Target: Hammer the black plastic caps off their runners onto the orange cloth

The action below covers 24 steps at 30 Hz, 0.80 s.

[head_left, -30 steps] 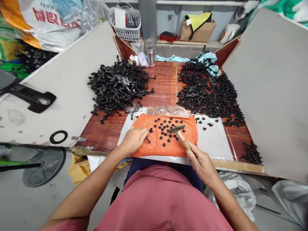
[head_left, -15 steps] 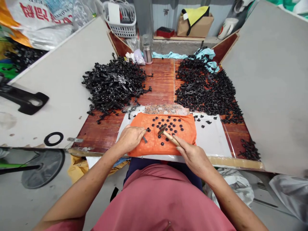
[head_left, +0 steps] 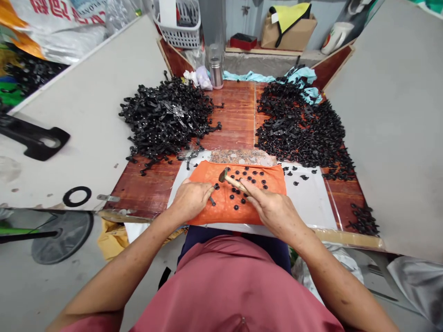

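An orange cloth (head_left: pixel 204 213) covers a pad on the near side of the table, with several small round black caps (head_left: pixel 236 207) scattered over it. At the cloth's left part, my left hand (head_left: pixel 192 199) pinches a small black plastic piece (head_left: pixel 212 201) whose ends stick out past the fingertips. My right hand (head_left: pixel 273 207) is wrapped round the wooden handle of a hammer (head_left: pixel 232 180). The hammer's metal head is raised over the cloth, just right of the fingertips of my left hand and apart from the piece.
Piles of black plastic parts lie at the left (head_left: pixel 166 120) and right (head_left: pixel 301 129) of the wooden table (head_left: pixel 237 110). Behind stand a steel bottle (head_left: pixel 216 74), a white basket (head_left: pixel 182 36) and a cardboard box (head_left: pixel 294 33). Slanted grey panels (head_left: pixel 391 138) flank both sides.
The hammer and my right hand have moved up and left, nearer my left hand. My left hand keeps its hold on the black piece. The whole view has shifted slightly.
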Tool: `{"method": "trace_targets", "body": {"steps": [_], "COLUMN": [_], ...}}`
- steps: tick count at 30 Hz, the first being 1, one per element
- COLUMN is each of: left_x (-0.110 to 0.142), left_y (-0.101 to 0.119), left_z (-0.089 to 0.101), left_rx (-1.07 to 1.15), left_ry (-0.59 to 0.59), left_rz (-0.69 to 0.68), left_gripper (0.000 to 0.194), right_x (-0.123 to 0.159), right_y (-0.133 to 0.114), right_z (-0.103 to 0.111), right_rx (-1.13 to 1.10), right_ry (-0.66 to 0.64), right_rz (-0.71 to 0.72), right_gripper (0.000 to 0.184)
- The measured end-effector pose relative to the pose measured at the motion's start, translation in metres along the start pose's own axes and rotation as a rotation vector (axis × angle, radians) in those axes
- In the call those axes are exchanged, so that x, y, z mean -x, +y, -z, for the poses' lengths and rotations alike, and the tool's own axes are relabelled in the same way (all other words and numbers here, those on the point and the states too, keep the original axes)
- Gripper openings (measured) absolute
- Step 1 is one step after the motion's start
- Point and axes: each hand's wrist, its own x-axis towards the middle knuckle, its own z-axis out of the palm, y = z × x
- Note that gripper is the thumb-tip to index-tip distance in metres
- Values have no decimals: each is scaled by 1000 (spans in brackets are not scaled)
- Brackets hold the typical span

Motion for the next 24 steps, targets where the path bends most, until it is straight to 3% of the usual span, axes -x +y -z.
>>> {"method": "trace_targets", "body": {"steps": [6, 11, 16, 20, 24], "left_x": [-2, -4, -2, -2, -1], "left_y": [-2, -4, -3, -2, -3], "left_z": [-1, -2, 1, 2, 0], "left_rx": [-14, -4, -1, 25, 61], "left_ry": [-13, -18, -34, -51, -47], "left_rz": [-11, -12, 23, 32, 41], "left_gripper": [46, 47, 46, 43, 39], "right_x": [3, 0, -2, -2, -6], "right_y": [5, -5, -13, -15, -18], "right_z": [-5, -3, -10, -14, -15], "right_rx": [-60, -43, 52, 75, 152], "right_ry": [-2, 36, -75, -56, -157], "right_rz": [14, 7, -15, -59, -30], "right_gripper": [59, 57, 56, 58, 60]}}
